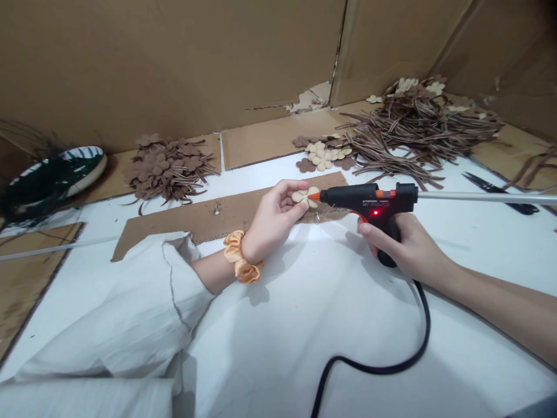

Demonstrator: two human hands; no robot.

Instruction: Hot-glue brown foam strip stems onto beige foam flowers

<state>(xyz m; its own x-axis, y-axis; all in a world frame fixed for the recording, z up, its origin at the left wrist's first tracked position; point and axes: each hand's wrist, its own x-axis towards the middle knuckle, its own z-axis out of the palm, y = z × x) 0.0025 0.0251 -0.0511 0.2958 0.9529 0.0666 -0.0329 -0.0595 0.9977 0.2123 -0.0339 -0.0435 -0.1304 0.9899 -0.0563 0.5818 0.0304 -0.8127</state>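
Note:
Between the thumb and fingers of my left hand [278, 215] is a cream flower cutout [304, 199], held above a cardboard strip [183, 217]. My right hand [404, 244] is wrapped round the grip of a black hot glue gun [369, 200], whose red light is lit. The gun's orange nozzle points left and meets the middle of the flower, as far as I can see. A long pale glue stick [483, 198] sticks out of the back of the gun. Part of the flower is hidden by my fingers.
Brown flowers with strips [163, 165] are heaped at the back left, beside a bowl of dark strands [82, 168]. Cream flowers [322, 155] and a pile of brown strips [409, 130] lie at the back right, near black scissors [500, 191]. A black cord [383, 370] crosses the front.

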